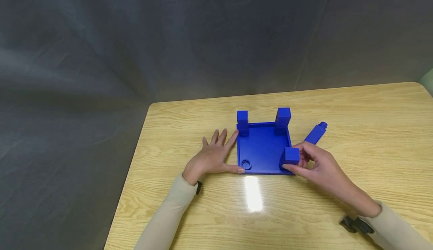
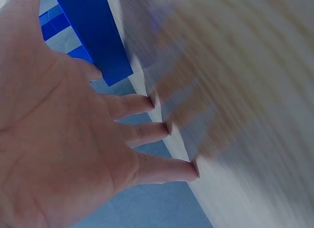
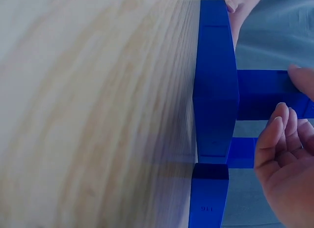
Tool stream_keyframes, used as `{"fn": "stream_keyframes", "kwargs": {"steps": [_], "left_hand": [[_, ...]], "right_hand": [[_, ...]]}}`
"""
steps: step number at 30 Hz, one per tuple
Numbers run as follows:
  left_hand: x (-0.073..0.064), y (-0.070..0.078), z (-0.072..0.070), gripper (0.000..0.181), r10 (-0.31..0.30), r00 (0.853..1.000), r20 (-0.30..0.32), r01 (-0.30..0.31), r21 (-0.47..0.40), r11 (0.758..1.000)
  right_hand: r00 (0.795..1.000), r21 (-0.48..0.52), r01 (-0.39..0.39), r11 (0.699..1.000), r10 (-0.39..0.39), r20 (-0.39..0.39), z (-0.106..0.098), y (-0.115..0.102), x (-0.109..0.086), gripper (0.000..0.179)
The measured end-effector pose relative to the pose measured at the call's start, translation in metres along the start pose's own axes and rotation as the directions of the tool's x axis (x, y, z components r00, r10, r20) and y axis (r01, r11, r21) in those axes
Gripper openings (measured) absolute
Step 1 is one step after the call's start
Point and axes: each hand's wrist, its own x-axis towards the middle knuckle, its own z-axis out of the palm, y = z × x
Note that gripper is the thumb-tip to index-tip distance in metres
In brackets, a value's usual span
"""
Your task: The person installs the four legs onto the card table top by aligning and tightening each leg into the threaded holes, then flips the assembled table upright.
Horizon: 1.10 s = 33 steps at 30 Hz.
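Note:
A shallow square blue tray (image 1: 264, 148) with a raised rim lies on the wooden table. Blue square posts (image 1: 242, 119) stand upright at its two far corners, and a round socket (image 1: 246, 164) shows in the near left corner. My right hand (image 1: 314, 161) grips the upright post (image 1: 291, 156) at the near right corner between thumb and fingers; in the right wrist view this post (image 3: 260, 95) rises straight from the tray (image 3: 216, 80). Spread flat, my left hand (image 1: 214, 156) rests beside the tray, its index finger and thumb at the left and near edges.
Another blue post (image 1: 316, 133) with a threaded round end lies on the table just right of the tray, partly behind my right hand. The wooden table (image 1: 189, 118) ends at a dark grey curtain (image 1: 220, 39) at the back and left.

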Motion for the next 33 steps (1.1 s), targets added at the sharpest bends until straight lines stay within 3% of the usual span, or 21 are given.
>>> {"fn": "stream_keyframes", "kwargs": {"steps": [10, 17, 28, 33], "left_hand": [[-0.001, 0.001, -0.001, 0.126, 0.001, 1.000, 0.004, -0.001, -0.003, 1.000], [-0.004, -0.002, -0.002, 0.126, 0.022, 1.000, 0.002, -0.022, 0.012, 1.000], [-0.007, -0.006, -0.003, 0.126, 0.009, 1.000, 0.005, -0.009, 0.006, 1.000], [-0.007, -0.007, -0.001, 0.125, 0.017, 1.000, -0.001, -0.017, 0.006, 1.000]], "right_hand": [[1.000, -0.028, 0.016, 0.999, -0.017, -0.018, 0.001, -0.002, -0.001, 0.050], [0.997, -0.036, 0.082, 0.996, -0.083, -0.010, 0.001, -0.010, -0.002, 0.048], [0.992, -0.047, 0.122, 0.991, -0.122, 0.011, 0.002, -0.013, 0.003, 0.050], [0.996, -0.044, 0.086, 0.995, -0.086, 0.016, 0.002, -0.013, 0.003, 0.054]]}}
